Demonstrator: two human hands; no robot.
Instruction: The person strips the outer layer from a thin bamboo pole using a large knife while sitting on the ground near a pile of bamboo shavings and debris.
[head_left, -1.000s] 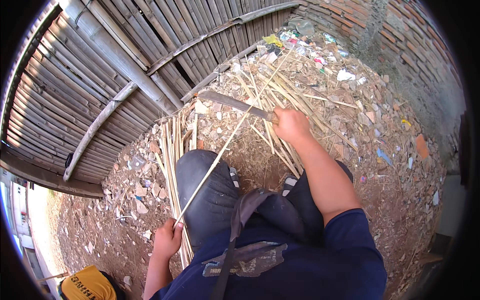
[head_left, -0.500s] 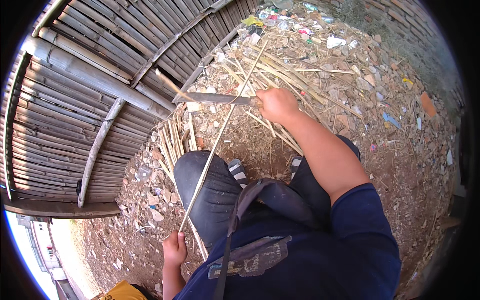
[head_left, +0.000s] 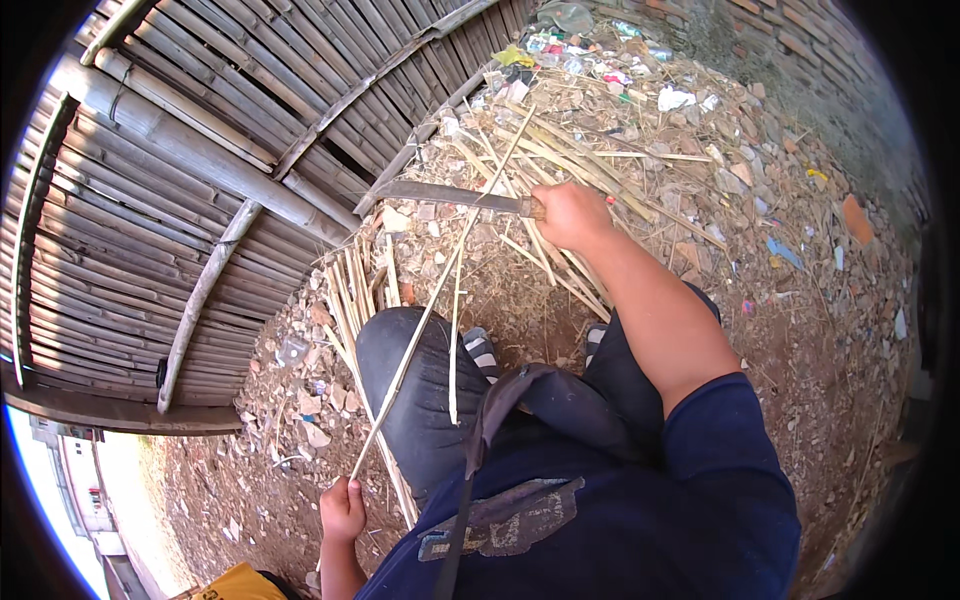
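My right hand point(head_left: 573, 217) is closed round the wooden handle of a machete point(head_left: 450, 196), its long, dull blade pointing left. Lower down, my left hand point(head_left: 343, 510) grips the near end of a long bamboo strip point(head_left: 408, 370). That strip slants up and away past my left knee and crosses the blade near the handle. A thin pale sliver point(head_left: 454, 350) hangs from about the crossing down over my left thigh. Whether it is still joined to the strip I cannot tell.
Split bamboo strips point(head_left: 590, 160) lie scattered beyond my right hand. Another bundle point(head_left: 346, 300) lies beside my left knee. A bamboo-slat wall point(head_left: 180, 130) stands at the left, a brick wall point(head_left: 790, 40) at the far right. Rubble and litter point(head_left: 672, 99) cover the ground.
The thin sliver now hangs below the blade, where none hung before. A pale curled piece near the blade's tip is gone from there. My right hand has shifted slightly right with the machete.
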